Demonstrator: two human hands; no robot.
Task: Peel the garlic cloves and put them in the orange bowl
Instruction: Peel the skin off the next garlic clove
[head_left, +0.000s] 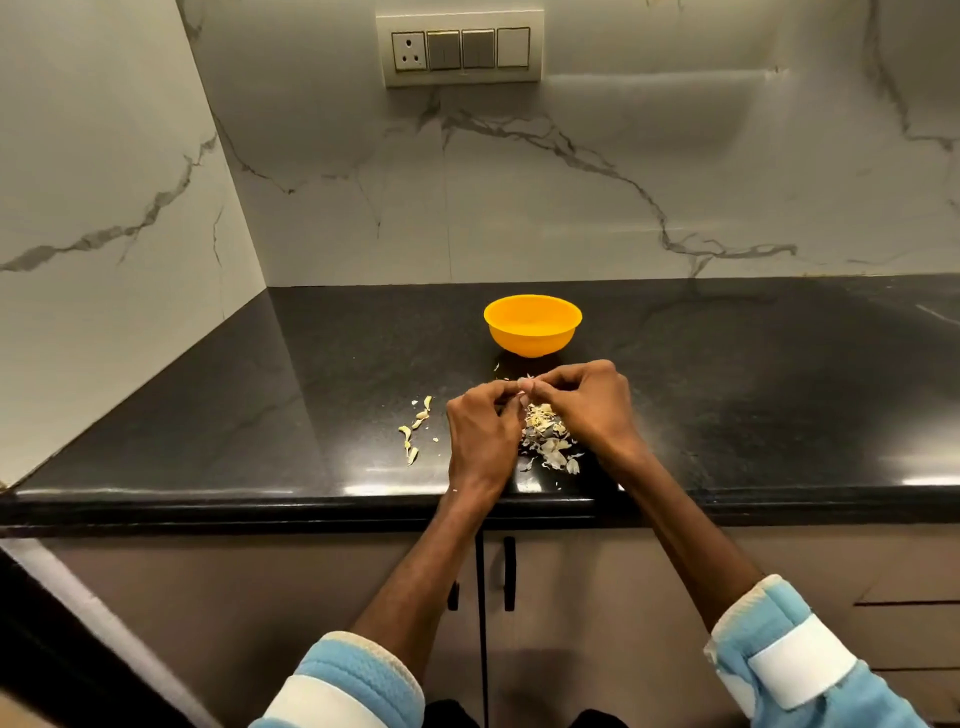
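Together, the left hand (483, 426) and right hand (592, 405) pinched a garlic clove (527, 383) at centre frame. Peels (550, 441) lay beneath; the orange bowl (532, 340) stood just above.

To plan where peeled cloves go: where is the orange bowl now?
In the head view, the orange bowl stands upright on the black counter, near the middle, just beyond the left hand and right hand, which pinch a garlic clove.
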